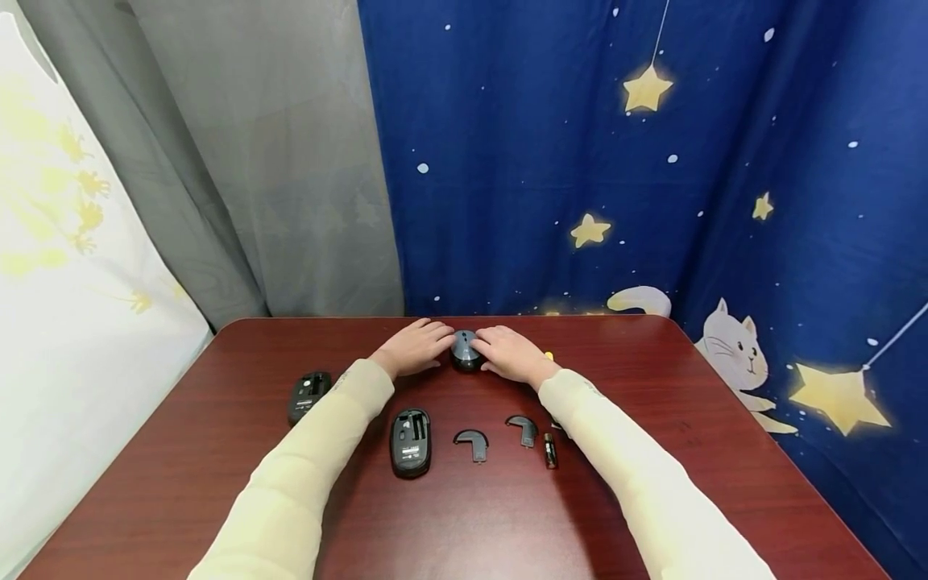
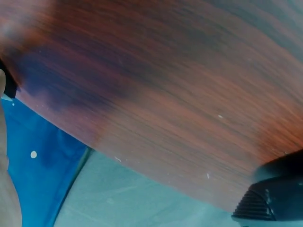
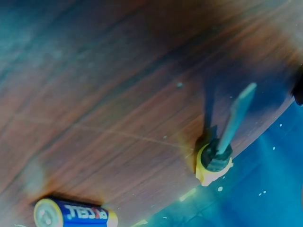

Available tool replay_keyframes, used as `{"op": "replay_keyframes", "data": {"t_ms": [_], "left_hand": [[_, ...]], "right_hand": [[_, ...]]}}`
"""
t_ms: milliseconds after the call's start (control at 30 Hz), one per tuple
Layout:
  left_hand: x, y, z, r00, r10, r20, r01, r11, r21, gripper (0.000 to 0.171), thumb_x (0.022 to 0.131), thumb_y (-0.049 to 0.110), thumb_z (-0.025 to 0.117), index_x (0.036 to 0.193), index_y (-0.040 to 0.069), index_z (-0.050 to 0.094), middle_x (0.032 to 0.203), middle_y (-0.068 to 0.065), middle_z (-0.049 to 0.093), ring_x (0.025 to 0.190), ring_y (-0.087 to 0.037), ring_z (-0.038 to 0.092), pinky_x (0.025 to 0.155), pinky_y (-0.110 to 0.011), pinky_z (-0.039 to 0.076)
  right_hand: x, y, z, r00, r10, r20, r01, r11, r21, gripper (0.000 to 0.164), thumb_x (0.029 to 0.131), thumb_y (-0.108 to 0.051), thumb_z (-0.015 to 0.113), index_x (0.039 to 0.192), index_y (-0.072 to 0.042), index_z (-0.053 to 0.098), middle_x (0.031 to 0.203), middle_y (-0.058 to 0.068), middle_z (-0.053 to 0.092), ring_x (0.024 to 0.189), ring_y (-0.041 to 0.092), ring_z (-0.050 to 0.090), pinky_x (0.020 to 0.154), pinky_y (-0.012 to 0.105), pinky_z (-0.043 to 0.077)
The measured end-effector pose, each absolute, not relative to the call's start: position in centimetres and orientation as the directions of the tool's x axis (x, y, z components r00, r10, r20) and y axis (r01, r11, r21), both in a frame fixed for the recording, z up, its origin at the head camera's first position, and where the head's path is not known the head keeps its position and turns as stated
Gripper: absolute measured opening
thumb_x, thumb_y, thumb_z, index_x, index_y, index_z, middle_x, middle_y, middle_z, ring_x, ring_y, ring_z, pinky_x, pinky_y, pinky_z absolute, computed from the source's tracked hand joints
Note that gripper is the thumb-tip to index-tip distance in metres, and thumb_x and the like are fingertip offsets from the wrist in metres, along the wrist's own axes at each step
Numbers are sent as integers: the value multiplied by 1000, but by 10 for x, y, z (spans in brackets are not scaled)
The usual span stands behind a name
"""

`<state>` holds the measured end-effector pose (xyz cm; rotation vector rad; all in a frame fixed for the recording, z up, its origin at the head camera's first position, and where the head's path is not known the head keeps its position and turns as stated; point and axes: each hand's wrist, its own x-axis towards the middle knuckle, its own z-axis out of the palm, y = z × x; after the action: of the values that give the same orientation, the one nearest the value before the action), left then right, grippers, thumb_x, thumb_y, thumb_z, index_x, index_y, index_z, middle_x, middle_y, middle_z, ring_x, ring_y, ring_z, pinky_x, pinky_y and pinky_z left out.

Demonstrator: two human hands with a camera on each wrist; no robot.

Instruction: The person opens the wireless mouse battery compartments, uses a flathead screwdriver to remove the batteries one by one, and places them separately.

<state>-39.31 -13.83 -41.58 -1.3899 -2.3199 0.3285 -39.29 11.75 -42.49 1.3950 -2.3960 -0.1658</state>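
A grey-and-black computer mouse (image 1: 465, 352) stands near the table's far edge, between both hands. My left hand (image 1: 415, 348) is at its left side, its fairly straight fingertips reaching the mouse's edge. From the right, my right hand (image 1: 513, 354) touches the mouse with extended fingers. Nearer to me lie two black mice with open battery bays facing up, one in the middle (image 1: 411, 443) and one beside the left sleeve (image 1: 308, 396). Two curved black battery covers (image 1: 473, 443) (image 1: 524, 429) and a dark battery (image 1: 550, 451) lie to the right. Both hands are mostly outside the wrist views.
In the right wrist view, a screwdriver (image 3: 222, 146) with a yellow-and-black handle is near the table's far edge, and a blue battery (image 3: 78, 215) lies on the wood. A ribbed black object (image 2: 274, 194) sits in the left wrist view. Curtains (image 1: 507, 161) hang behind the table (image 1: 449, 532).
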Motion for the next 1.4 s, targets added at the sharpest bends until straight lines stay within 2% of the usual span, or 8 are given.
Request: {"op": "replay_keyframes", "data": {"t_ms": [333,667,800,1133,1400], "left_hand": [[-396,-132,-428,-462,869,177,751,489,-443,48,84,27,77,122,9,53,120,-6,60,114,-22,54,96,-42,44],[-396,-120,-429,-540,828,151,746,554,-370,36,87,24,74,110,9,50,113,-7,63,105,-21,59,93,-40,46],[-395,-117,-427,-553,817,165,736,572,-362,34,87,24,74,109,9,51,111,-7,63,102,-21,60,91,-39,47],[-395,-111,-426,-581,790,195,697,607,-382,30,88,20,72,107,9,52,106,-7,64,92,-22,64,83,-38,49],[-395,-112,-426,-588,791,171,684,599,-417,30,90,24,71,109,11,53,106,-6,65,95,-21,64,86,-37,50]], "right_hand": [[-393,110,-427,-499,-842,207,-793,540,283,46,91,-29,70,129,-6,56,130,15,56,120,28,52,107,40,35],[-394,110,-430,-512,-838,190,-793,546,269,44,93,-29,67,129,-7,55,126,8,61,121,21,53,107,38,35],[-395,110,-432,-504,-842,195,-792,540,285,43,94,-29,66,128,-7,55,124,8,62,118,21,55,106,36,37],[-393,109,-429,-447,-860,246,-816,505,282,39,92,-26,68,122,-5,57,116,9,65,111,23,59,101,40,42],[-391,111,-431,-438,-864,250,-816,498,294,42,94,-27,66,127,-3,56,120,10,64,114,23,58,103,38,41]]}}
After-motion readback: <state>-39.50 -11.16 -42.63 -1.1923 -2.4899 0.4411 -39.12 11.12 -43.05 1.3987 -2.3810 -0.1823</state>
